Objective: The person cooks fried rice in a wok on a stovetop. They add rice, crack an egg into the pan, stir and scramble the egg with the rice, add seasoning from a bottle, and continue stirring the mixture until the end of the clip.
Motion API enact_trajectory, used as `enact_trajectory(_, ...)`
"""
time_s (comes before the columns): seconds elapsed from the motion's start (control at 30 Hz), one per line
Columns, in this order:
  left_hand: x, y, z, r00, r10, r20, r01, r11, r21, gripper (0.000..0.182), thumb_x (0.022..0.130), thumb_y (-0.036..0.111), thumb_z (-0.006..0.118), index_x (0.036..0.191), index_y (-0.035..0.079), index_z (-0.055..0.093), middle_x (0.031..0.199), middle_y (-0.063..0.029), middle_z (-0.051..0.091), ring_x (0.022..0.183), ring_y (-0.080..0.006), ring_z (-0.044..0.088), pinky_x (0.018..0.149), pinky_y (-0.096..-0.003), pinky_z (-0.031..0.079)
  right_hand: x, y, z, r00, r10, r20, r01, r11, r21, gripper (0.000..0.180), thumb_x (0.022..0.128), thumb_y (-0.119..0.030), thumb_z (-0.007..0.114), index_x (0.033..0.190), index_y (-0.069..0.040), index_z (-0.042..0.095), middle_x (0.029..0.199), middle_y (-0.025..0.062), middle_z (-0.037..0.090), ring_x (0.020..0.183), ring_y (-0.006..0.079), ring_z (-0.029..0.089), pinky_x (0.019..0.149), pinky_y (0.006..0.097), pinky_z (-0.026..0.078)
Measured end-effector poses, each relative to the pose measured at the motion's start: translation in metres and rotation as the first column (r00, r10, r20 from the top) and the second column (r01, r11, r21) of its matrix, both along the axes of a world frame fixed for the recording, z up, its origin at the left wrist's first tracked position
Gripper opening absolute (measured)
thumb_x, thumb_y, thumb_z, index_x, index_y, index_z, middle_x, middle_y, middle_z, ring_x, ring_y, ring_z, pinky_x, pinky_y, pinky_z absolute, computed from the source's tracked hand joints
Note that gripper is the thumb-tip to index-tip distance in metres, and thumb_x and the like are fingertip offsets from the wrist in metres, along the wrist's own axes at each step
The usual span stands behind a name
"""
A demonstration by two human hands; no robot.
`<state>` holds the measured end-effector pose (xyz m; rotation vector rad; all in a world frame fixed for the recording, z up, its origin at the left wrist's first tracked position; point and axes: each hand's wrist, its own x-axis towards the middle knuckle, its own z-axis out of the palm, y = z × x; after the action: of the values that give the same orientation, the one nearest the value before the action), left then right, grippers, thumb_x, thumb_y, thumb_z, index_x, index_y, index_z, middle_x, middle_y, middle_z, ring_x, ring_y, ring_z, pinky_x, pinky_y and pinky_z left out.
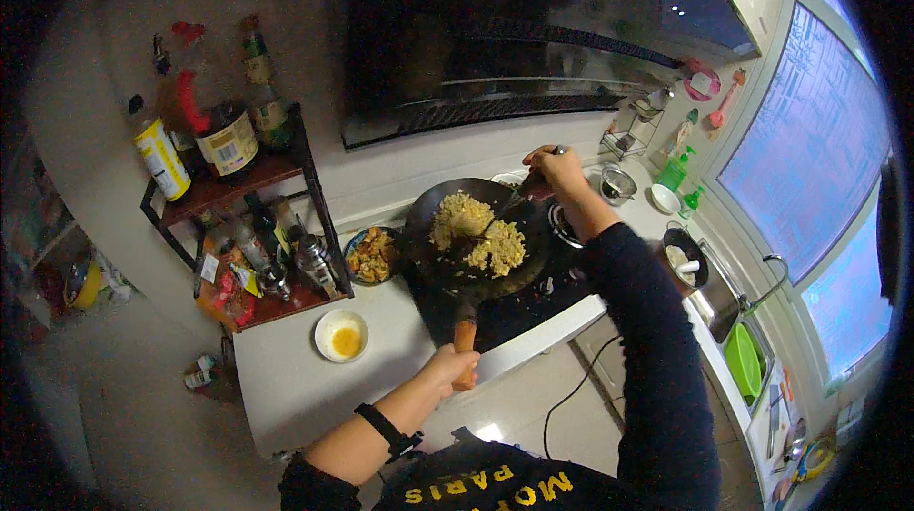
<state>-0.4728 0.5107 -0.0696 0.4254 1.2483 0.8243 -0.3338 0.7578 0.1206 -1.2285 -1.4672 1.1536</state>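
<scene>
A dark wok (421,225) sits on the black gas hob (514,322). In it lies fried rice with yellow egg bits (500,250), parted into two heaps. My left hand (451,368) grips the wok's wooden handle (465,339) near its end. Above the far right side of the wok, my right hand (557,169) is closed around the handle of a metal spatula (510,204). The spatula's blade is down among the rice and partly hidden by it.
Left of the wok stand a plate of cooked food (371,255) and a white bowl with yellow liquid (341,336). A two-tier rack (275,311) holds several bottles. To the right are a metal sieve (618,184), a small pot (684,257), a sink (716,297) and a green basin (742,361).
</scene>
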Motion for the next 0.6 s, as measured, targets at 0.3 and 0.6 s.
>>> enact_trajectory(0.3, -0.001, 0.002, -0.003, 0.996, 0.018, 0.087, -0.017, 1.0, -0.02, 0.026, 0.076, 0.01, 0.062, 0.093, 0.002, 0.045, 0.077, -0.0103, 0.051, 0.059, -0.0192, 0.054, 0.043, -0.0351, 0.047, 0.004, -0.007, -0.006, 0.694, 0.222, 0.685, -0.19, 0.974, -0.124, 0.02, 0.071, -0.016, 0.063, 0.08, 0.002, 0.064, 0.062, 0.0129, 0.062, 0.049, 0.021, 0.062, 0.048, 0.0316, 0.05)
enact_trajectory(0.6, 0.001, 0.002, 0.0, 1.0, -0.007, 0.001, 0.007, 1.0, -0.017, 0.026, 0.076, 0.01, 0.062, 0.093, 0.002, 0.044, 0.077, -0.0103, 0.051, 0.06, -0.0201, 0.055, 0.045, -0.0363, 0.047, -0.008, -0.06, -0.005, 0.266, 0.253, 0.93, -0.882, 0.452, 0.13, 0.027, 0.064, -0.021, 0.06, 0.087, -0.009, 0.066, 0.078, 0.0192, 0.062, 0.077, 0.0374, 0.059, 0.071, 0.0451, 0.048)
